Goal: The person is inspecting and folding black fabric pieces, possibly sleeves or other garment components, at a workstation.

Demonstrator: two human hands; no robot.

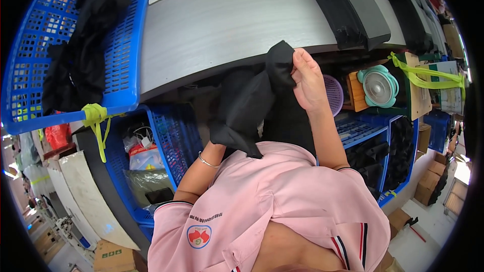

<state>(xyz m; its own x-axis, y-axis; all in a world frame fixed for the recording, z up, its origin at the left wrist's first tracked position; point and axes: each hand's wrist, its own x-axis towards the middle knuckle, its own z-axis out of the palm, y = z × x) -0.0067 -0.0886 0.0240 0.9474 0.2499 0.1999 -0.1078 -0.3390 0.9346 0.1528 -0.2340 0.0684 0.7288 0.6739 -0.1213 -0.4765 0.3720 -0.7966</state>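
Black cloth (247,108) held up before chest, below grey surface (222,25) edge. Right hand (306,78) pinches top corner; left hand hidden under cloth, grip cannot tell. Looks soft, light, limp; best taken at corners.

A piece of black cloth (247,106) hangs in the air, just off the near edge of the grey worktop (222,25). It is soft, matt and crumpled, with folds running down its length. Its top corner, at about 1 o'clock on the piece, is pinched up into a small peak. From there it drapes toward 7 o'clock, widening as it goes, and ends in a loose pointed flap above a pink shirt.
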